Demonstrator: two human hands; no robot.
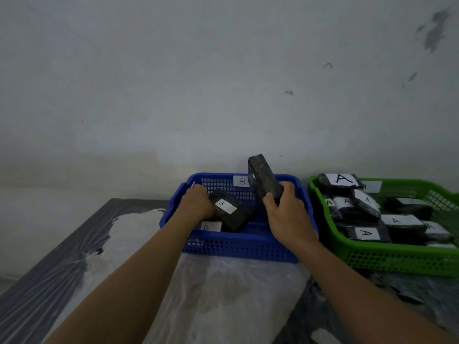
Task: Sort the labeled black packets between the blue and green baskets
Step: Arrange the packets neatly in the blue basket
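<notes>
Gripping a black plastic-wrapped packet point(263, 181) at its lower end, the right hand point(288, 214) is holding it tilted above the blue perforated plastic basket point(238, 247), its top leaning toward 11 o'clock. At 9 o'clock from it, the left hand point(198, 203) is reaching inside the same basket, fingers curling on a second black packet with a white "B" label point(229, 211); another "B" labelled packet point(211, 226) is lying just below. A white "B" tag point(241, 181) is sitting on the basket's far wall. At 3 o'clock, just beside, the green perforated plastic basket point(397, 259) is holding many black packets marked "A" point(366, 232). Both baskets are resting on a tabletop covered in crinkled clear plastic sheet point(223, 294), against a grey wall point(198, 83).
</notes>
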